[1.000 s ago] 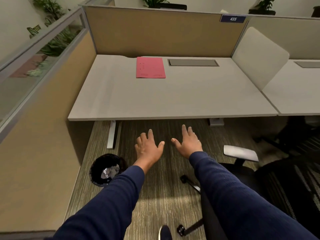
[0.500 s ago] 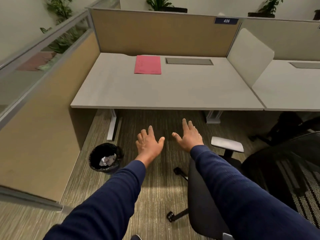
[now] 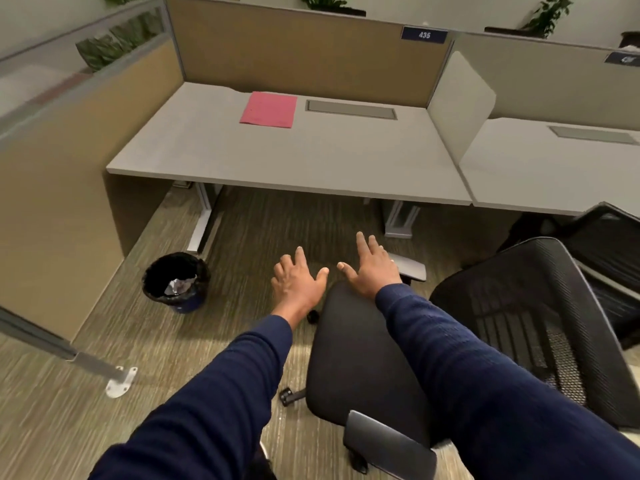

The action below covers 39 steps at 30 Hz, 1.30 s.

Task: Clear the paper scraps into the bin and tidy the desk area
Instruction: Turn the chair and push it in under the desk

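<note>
A round black bin (image 3: 177, 283) with a dark liner stands on the carpet left of the desk leg, and crumpled paper scraps (image 3: 180, 286) lie inside it. The grey desk (image 3: 311, 161) carries only a pink folder (image 3: 269, 109) near its back edge. My left hand (image 3: 298, 283) and my right hand (image 3: 371, 268) are stretched out side by side, palms down, fingers spread, holding nothing. Both hover over the front edge of a black office chair's seat (image 3: 349, 351), well short of the desk.
The chair's mesh backrest (image 3: 533, 317) and grey armrests (image 3: 408, 268) fill the right foreground. Tan partition walls (image 3: 304, 53) close off the back and left. A partition foot bracket (image 3: 119, 381) sits on the carpet at lower left. A second desk (image 3: 554, 168) adjoins on the right.
The view has backed away from the desk and turned slightly right; the chair seat now lies under my hands. Both hands stay open and spread.
</note>
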Each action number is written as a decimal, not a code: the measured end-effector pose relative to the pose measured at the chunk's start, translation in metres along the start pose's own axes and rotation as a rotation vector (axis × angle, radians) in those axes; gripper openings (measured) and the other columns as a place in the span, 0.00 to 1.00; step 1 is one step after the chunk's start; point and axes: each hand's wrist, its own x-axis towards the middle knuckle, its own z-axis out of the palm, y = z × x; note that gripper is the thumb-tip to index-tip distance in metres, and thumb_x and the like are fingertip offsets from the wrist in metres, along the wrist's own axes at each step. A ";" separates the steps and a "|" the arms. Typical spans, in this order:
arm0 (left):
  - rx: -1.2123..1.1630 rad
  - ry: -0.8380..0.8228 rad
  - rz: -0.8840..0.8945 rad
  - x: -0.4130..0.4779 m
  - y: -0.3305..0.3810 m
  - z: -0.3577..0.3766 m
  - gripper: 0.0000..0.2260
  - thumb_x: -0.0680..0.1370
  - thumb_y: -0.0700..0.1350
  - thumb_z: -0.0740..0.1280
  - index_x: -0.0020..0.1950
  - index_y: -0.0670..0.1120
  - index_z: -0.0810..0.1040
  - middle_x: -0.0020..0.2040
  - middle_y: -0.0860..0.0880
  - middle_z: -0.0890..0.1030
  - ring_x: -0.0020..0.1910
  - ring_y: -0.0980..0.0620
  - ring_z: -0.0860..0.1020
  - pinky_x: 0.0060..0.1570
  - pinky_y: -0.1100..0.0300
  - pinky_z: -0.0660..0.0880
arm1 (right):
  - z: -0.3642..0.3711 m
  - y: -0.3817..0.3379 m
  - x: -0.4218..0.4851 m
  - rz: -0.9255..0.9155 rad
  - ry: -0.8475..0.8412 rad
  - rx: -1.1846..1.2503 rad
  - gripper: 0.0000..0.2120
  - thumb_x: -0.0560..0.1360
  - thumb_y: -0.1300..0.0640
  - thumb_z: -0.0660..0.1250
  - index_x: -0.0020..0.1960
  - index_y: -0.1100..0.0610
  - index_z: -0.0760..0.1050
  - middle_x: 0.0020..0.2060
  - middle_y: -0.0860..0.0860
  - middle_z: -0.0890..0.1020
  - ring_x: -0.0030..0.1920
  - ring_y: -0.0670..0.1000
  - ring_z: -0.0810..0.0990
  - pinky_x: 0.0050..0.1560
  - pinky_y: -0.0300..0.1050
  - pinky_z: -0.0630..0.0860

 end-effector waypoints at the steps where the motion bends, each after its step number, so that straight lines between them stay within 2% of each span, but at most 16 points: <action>1: 0.005 0.000 -0.001 -0.005 0.010 0.008 0.37 0.78 0.64 0.60 0.80 0.47 0.55 0.75 0.41 0.63 0.72 0.40 0.63 0.68 0.42 0.64 | -0.003 0.011 -0.002 0.000 0.001 0.000 0.41 0.79 0.36 0.59 0.82 0.49 0.43 0.81 0.56 0.49 0.80 0.61 0.51 0.77 0.63 0.57; 13: 0.015 -0.006 -0.041 0.015 0.068 0.060 0.36 0.78 0.62 0.61 0.80 0.46 0.56 0.74 0.40 0.64 0.72 0.39 0.63 0.69 0.41 0.64 | -0.018 0.075 0.028 -0.041 -0.024 0.004 0.41 0.79 0.37 0.60 0.82 0.49 0.43 0.82 0.56 0.49 0.80 0.61 0.51 0.78 0.63 0.55; 25: -0.018 0.021 -0.099 0.008 0.126 0.086 0.36 0.78 0.62 0.61 0.80 0.47 0.55 0.74 0.41 0.64 0.72 0.40 0.63 0.70 0.42 0.63 | -0.066 0.123 0.053 -0.093 -0.067 -0.026 0.41 0.79 0.37 0.61 0.81 0.47 0.42 0.82 0.54 0.48 0.81 0.59 0.50 0.78 0.64 0.54; 34: -0.031 0.109 -0.188 -0.038 0.191 0.119 0.36 0.78 0.62 0.62 0.80 0.47 0.55 0.75 0.40 0.63 0.74 0.39 0.62 0.71 0.42 0.62 | -0.104 0.183 0.043 -0.280 -0.063 -0.058 0.41 0.79 0.37 0.60 0.81 0.48 0.41 0.81 0.55 0.50 0.80 0.60 0.52 0.78 0.63 0.55; 39: -0.075 0.157 -0.268 -0.096 0.250 0.170 0.35 0.78 0.63 0.62 0.80 0.47 0.57 0.74 0.41 0.65 0.72 0.39 0.64 0.69 0.43 0.64 | -0.129 0.253 0.015 -0.425 -0.112 -0.108 0.41 0.78 0.36 0.60 0.82 0.48 0.43 0.81 0.55 0.52 0.80 0.60 0.53 0.77 0.62 0.56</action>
